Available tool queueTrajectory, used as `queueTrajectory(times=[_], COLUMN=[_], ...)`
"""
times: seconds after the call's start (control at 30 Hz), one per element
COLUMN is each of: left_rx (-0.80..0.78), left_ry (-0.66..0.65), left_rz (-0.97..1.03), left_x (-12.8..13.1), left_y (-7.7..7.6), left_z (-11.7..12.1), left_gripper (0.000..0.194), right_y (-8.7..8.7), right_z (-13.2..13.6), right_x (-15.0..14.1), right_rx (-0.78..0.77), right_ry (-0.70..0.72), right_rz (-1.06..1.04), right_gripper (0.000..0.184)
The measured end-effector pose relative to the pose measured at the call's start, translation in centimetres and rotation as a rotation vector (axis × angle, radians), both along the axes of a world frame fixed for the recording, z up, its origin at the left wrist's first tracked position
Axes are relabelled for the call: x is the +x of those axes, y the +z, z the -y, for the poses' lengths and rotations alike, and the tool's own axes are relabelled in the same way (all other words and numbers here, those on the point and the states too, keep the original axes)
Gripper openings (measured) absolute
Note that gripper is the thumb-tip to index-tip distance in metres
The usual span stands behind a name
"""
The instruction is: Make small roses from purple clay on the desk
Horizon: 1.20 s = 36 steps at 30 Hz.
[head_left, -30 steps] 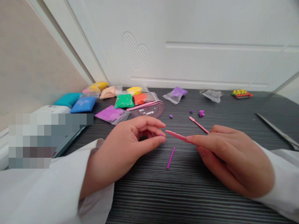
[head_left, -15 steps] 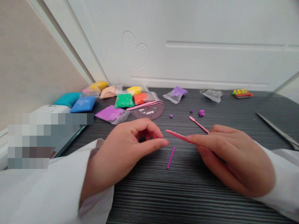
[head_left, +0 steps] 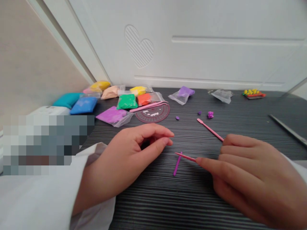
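My right hand (head_left: 249, 172) grips a thin pink modelling tool (head_left: 188, 157), with the index finger stretched along it. The tool's pointed end crosses over the top of a purple clay strip (head_left: 177, 164) on the dark table. Left of that strip hovers my left hand (head_left: 136, 153), its thumb against a finger and the index finger slightly raised. Whatever may be between those fingertips is hidden. A second pink tool (head_left: 209, 129) runs under or beside my right knuckles. Behind it are a small purple clay flower (head_left: 210, 114) and small purple pieces (head_left: 177, 118).
Several bags of coloured clay, including a green one (head_left: 127, 101), line the back left. A protractor (head_left: 153, 115) has pink tweezers (head_left: 148, 106) across it. A grey metal tool (head_left: 287, 129) lies at right, and a small yellow-and-red piece (head_left: 253, 94) stands behind. A white panel (head_left: 203, 60) closes off the back.
My right hand has come down and nearer, bringing the tool's tip from beside my left fingertips to the purple strip. My left index finger has lifted from the thumb.
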<state>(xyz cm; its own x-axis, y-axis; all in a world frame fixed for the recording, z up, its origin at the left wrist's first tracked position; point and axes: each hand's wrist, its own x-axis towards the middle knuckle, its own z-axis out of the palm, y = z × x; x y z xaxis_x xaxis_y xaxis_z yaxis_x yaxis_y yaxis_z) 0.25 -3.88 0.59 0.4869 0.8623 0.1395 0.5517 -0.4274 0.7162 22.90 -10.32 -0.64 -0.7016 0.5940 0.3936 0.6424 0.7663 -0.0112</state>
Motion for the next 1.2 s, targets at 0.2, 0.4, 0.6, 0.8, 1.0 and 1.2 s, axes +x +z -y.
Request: queueTrajectory(times=[0.2,0.4,0.6,0.8,1.0,1.2], left_rx=[-0.006,-0.013,-0.040,-0.011,-0.009,-0.032], left_ry=[-0.003,-0.015,0.020,0.039,0.014,0.004], left_rz=[-0.019,0.001,-0.003,-0.048,-0.068,-0.054], left_x=[-0.3,-0.2,0.0,-0.2,-0.3,-0.1], left_y=[-0.2,0.0,-0.1,-0.3,-0.2,-0.3], left_z=[0.1,-0.1,-0.2,-0.2,-0.4,-0.3], left_gripper=[0.015,0.004,0.008,0.013,0.009,0.013], right_y=[0.3,-0.6,-1.3,-1.8,-1.5,-1.3], right_z=[-0.1,-0.1,-0.1,0.1,0.0,0.0], right_x=[-0.2,-1.3,-1.4,-1.3,-1.1,-0.9], right_rx=[0.043,0.172,0.184,0.134,0.113,0.110], right_ry=[0.022,-0.134,-0.140,-0.110,-0.069,-0.043], right_rz=[0.033,-0.055,-0.078,-0.186,-0.160,-0.145], right_gripper=[0.018,0.026,0.028,0.027,0.020,0.020])
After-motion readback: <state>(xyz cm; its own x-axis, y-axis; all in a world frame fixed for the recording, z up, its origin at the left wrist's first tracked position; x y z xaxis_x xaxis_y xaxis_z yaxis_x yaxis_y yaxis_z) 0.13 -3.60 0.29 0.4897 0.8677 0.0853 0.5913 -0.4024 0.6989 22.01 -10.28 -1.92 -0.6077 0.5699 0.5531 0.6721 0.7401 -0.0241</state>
